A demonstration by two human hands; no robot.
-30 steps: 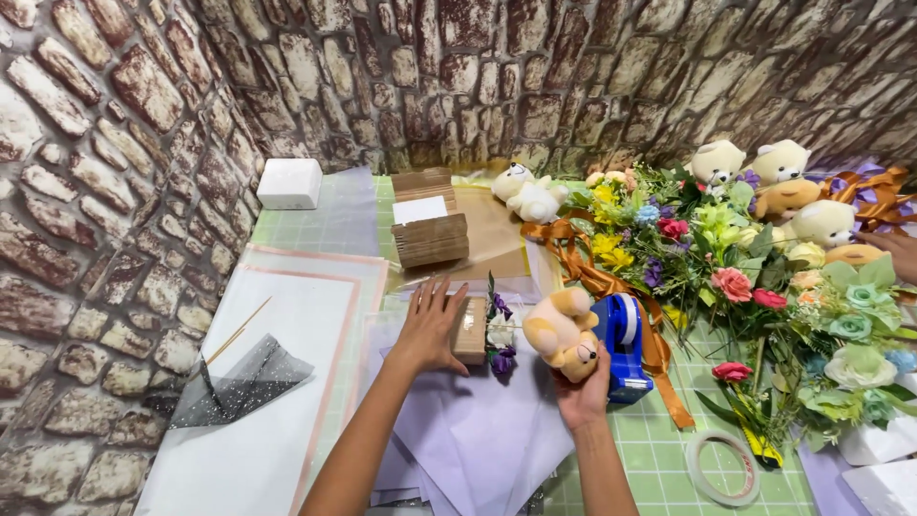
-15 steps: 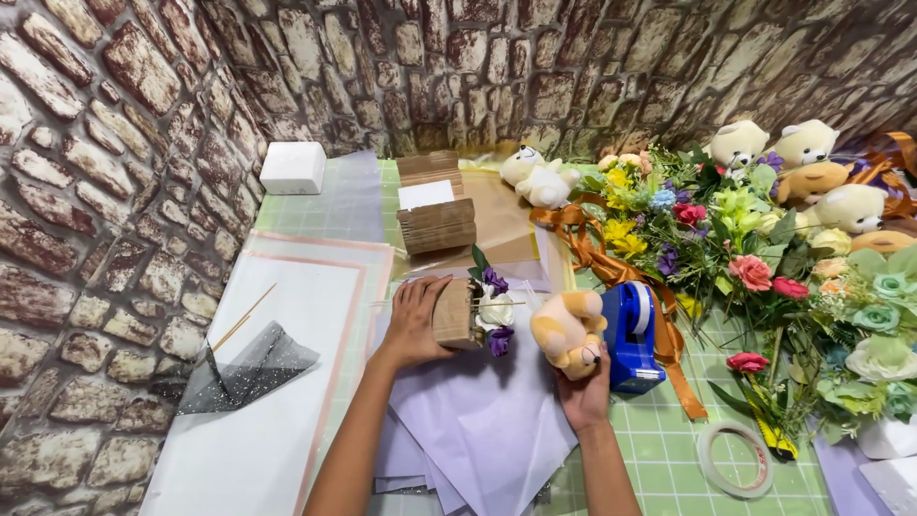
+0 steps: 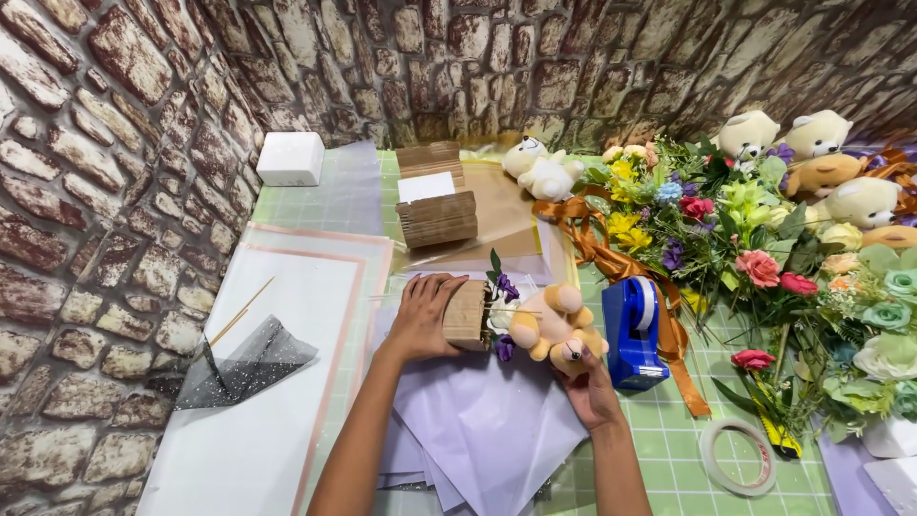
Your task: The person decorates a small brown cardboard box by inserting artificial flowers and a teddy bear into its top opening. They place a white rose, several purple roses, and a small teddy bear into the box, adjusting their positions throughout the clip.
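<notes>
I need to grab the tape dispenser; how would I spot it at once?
Find the green grid mat. Just beyond the person's right hand and the tan teddy bear stands the tape dispenser: the only solid blue plastic thing, beside orange ribbon.

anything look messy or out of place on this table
Nothing damaged or spilled. The orange ribbon trails loose across the green mat, partly under the blue tape dispenser. The lilac paper sheets lie fanned unevenly, and two thin sticks sit askew on the white sheet.

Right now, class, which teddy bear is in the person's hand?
The tan teddy bear, held by the right hand beside the blue tape dispenser; the other bears lie untouched by the wall.
</notes>
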